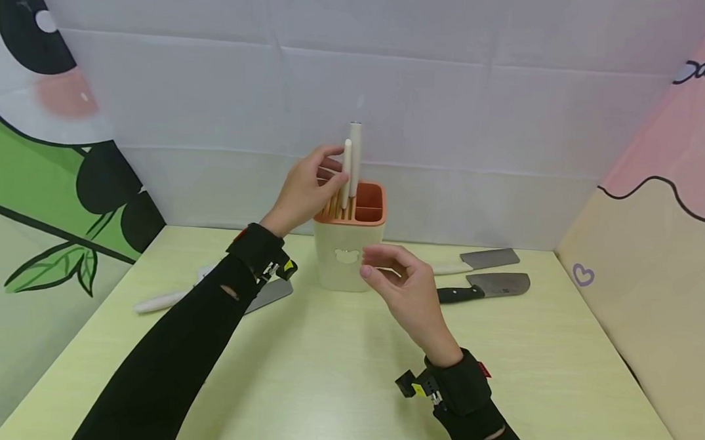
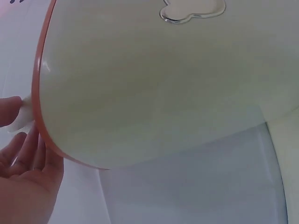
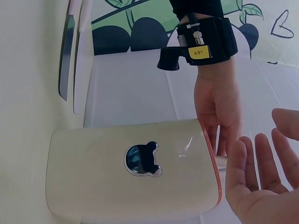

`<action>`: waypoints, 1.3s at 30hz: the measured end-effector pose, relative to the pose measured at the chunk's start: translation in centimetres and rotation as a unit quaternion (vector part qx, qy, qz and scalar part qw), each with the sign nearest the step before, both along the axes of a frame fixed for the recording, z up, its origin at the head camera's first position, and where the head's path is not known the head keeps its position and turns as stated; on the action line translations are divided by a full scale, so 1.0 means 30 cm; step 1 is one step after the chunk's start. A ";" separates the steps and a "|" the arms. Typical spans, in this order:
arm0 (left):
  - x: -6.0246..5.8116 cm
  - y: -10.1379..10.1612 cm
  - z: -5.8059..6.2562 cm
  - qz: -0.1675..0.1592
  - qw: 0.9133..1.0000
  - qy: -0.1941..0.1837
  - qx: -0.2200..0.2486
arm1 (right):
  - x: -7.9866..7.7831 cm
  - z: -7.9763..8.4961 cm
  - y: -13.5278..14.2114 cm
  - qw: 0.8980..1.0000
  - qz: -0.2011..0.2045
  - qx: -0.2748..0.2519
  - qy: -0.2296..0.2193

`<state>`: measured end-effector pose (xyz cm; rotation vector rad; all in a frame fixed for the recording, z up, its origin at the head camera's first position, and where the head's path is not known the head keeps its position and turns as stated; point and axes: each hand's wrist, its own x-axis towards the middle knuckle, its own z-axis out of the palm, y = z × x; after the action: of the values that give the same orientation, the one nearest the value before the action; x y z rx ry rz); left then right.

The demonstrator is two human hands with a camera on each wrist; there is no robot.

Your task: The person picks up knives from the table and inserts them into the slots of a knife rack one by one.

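Observation:
A cream knife block [image 1: 348, 239] with an orange rim and a bear-shaped window stands at the back of the table. Two white handles rise from its slotted left side. My left hand [image 1: 309, 185] pinches the shorter knife handle [image 1: 347, 157] between thumb and fingers; its blade is hidden down in the block. Behind it is the taller handle [image 1: 356, 141]. In the left wrist view, the thumb [image 2: 9, 110] lies against the pale handle [image 2: 25, 114] beside the rim. My right hand [image 1: 405, 291] hovers before the block's right front, fingers loosely bent, holding nothing.
Right of the block lie a white-handled knife [image 1: 491, 258] and a black-handled knife [image 1: 503, 285]. On the left, a white handle [image 1: 160, 302] and a broad grey blade [image 1: 271, 295] are partly covered by my left forearm. A fabric backdrop [image 1: 451, 119] stands close behind the block.

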<state>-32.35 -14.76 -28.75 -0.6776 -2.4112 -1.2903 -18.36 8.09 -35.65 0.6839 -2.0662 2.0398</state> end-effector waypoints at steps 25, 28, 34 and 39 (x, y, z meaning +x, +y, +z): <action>0.367 -0.261 -0.231 0.039 0.970 0.164 -0.175 | -0.086 -0.050 0.408 0.955 -0.106 0.262 0.091; 0.406 -0.291 -0.283 0.045 0.965 0.169 -0.195 | -0.097 -0.075 0.474 0.931 -0.104 0.333 0.107; 0.465 -0.339 -0.376 0.046 0.964 0.163 -0.206 | -0.134 -0.137 0.573 0.888 -0.092 0.430 0.134; 0.494 -0.367 -0.435 0.048 0.962 0.152 -0.224 | -0.163 -0.192 0.625 0.868 -0.078 0.467 0.150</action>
<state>-17.52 -25.76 -41.82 -0.7955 -2.4482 -0.5486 -23.25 26.84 -41.41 0.8283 -2.7017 0.6678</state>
